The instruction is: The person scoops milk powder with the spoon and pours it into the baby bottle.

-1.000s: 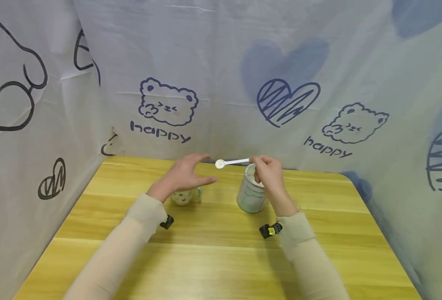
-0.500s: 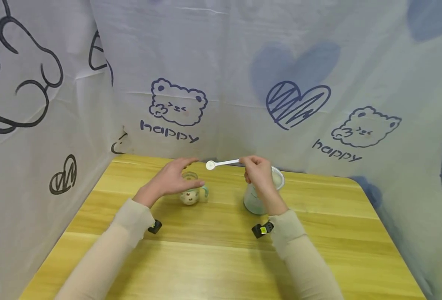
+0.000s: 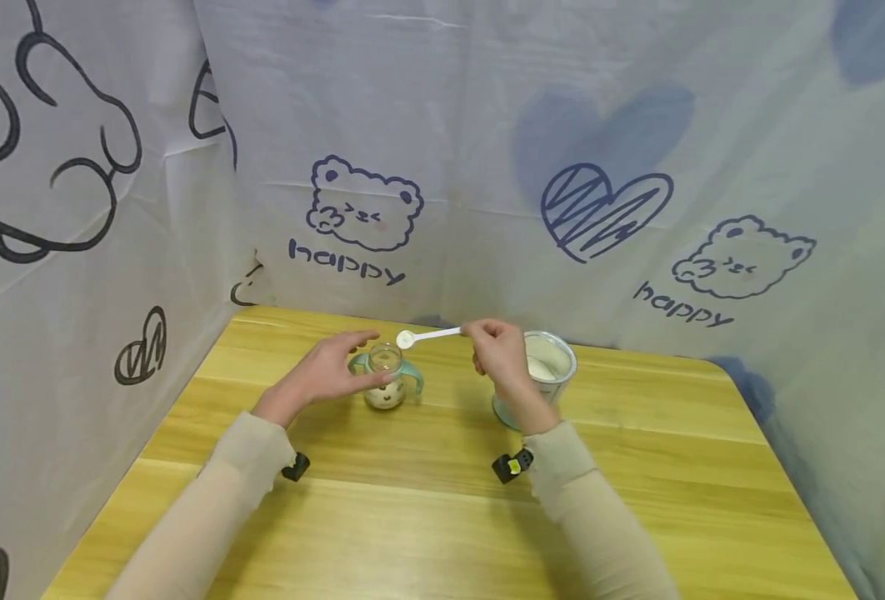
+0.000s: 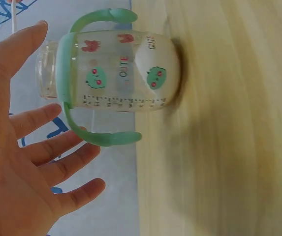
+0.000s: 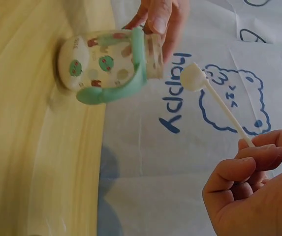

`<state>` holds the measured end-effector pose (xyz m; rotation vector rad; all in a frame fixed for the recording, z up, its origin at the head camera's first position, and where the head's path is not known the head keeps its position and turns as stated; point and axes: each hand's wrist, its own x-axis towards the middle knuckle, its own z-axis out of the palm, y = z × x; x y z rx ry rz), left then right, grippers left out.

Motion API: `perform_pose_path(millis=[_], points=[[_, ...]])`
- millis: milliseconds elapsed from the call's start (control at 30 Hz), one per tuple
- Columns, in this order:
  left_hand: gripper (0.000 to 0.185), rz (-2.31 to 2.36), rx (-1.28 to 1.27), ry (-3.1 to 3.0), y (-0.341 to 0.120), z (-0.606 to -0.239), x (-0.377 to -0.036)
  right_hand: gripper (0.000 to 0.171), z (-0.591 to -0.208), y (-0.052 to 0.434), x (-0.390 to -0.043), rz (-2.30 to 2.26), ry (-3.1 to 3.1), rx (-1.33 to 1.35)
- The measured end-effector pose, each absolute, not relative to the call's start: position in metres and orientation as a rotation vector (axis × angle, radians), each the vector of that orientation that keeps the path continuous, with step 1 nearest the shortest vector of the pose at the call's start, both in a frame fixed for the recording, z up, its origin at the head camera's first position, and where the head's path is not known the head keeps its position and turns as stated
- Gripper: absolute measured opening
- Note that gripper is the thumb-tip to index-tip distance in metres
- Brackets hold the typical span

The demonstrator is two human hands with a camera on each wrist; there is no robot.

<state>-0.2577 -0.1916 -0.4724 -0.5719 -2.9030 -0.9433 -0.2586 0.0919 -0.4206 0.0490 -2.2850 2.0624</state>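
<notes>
A clear baby bottle (image 4: 116,71) with green handles stands upright on the table, lidless, with white powder at its bottom. My left hand (image 3: 325,369) is spread beside its neck, the thumb and fingers (image 4: 57,167) straight or only lightly bent, not closed round it. Between thumb and fingers, my right hand (image 3: 501,354) pinches the handle end of a white measuring scoop (image 5: 224,108). White powder fills the scoop's small bowl, which hangs just above and to the right of the bottle's mouth in the head view. Below my right hand stands a milk powder can (image 3: 555,385), partly hidden by the wrist.
The wooden table (image 3: 412,517) runs back to a hanging cloth (image 3: 472,167) printed with bears and hearts. More cloth hangs along both sides. White powder shows inside the topless can.
The right hand has carried the scoop leftward, toward the bottle's mouth. My left hand has shifted left and lower in the view, uncovering the bottle. The can's opening shows more.
</notes>
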Motion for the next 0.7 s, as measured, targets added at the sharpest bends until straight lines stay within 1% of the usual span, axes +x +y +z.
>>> perform_pose_path(millis=[133,300,700], points=[[0.094,-0.953,-0.577,-2.905,-0.194,-0.477,-0.259,0.017,-0.424,0.085,-0.257,2.070,-2.295,0.052],[0.093,-0.971,-0.562,-2.918,-0.198,-0.482,-0.260,0.022,-0.426,0.079,-0.255,2.033,-2.344,0.076],[0.089,-1.037,-0.532,-2.908,-0.195,-0.486,-0.262,0.023,-0.426,0.072,-0.252,1.734,-2.501,0.140]])
